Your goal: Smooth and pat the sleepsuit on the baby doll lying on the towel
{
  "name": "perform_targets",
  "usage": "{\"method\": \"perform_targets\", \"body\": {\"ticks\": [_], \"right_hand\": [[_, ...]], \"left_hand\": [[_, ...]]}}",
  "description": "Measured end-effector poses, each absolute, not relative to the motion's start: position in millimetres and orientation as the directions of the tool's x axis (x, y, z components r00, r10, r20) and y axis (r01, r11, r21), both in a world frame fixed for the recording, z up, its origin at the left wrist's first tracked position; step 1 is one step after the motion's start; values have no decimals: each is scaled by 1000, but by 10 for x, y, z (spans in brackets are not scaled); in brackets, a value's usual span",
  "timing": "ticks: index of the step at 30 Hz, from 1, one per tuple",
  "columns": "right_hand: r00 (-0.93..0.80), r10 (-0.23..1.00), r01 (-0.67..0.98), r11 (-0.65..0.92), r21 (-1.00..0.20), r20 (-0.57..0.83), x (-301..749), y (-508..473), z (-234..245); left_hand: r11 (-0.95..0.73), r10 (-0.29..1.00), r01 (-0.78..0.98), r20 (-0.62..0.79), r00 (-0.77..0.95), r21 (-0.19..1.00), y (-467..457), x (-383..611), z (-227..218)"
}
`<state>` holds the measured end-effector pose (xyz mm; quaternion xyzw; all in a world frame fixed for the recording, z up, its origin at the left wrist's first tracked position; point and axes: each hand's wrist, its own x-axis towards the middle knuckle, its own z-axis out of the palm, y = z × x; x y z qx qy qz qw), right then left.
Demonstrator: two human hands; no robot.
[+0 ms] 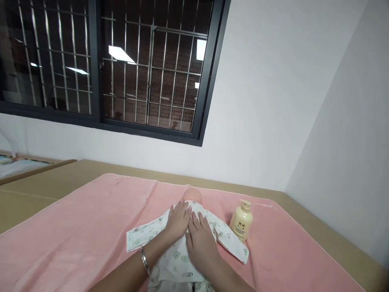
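item: one flat tan surface point(65, 176), visible along the far edge, at the left and down the right side.

on it: one pink blanket point(100, 227), pale-edged, spread wide, lightly creased, small pale lettering near the far right corner.

on the blanket: one doll point(179, 261), laid out, head towards the far edge, in a white outfit point(147, 234) with small green print, sleeves spread to both sides; one pale yellow pump bottle point(242, 221), upright, dark printed motif, just beside the right-hand sleeve.

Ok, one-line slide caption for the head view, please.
Left hand and right hand on the printed shirt of a doll lying on a pink blanket, a pump bottle nearby.
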<state>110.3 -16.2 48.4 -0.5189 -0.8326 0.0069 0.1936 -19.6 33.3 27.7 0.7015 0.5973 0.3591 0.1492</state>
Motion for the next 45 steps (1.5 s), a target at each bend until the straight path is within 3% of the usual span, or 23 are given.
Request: {"method": "perform_targets", "body": {"ticks": [4,8,14,19,23,27,34,37,42,45], "right_hand": [[-257,917,886,349,-305,304,1202,71,531],[-126,960,940,197,-279,251,1219,168,566],[-366,884,862,440,-251,291,1045,-230,510],[-268,920,869,359,-341,286,1176,83,610],[-208,947,930,269,-251,246,1183,150,594],[-265,937,928,313,-205,228,1103,-38,515],[-285,932,901,340,-269,224,1204,17,635],[-317,925,884,368,-289,209,1248,63,683],[-351,900,898,401,-180,258,1086,-171,528],[-392,872,872,454,-183,294,1047,-223,481]], "left_hand": [[-257,913,776,408,-1,576,213,-141,117],[-279,883,803,470,-3,527,141,-117,29],[-201,957,754,291,13,626,429,-268,230],[-229,912,841,409,10,490,226,-181,206],[-190,905,890,424,-4,414,116,-134,145],[-215,875,892,485,-4,397,155,-159,97],[-235,807,937,589,40,259,18,-112,186],[-250,827,925,559,50,287,-2,-124,239],[-252,891,879,452,47,405,204,-256,290],[-241,925,859,375,63,451,270,-304,330]]}}
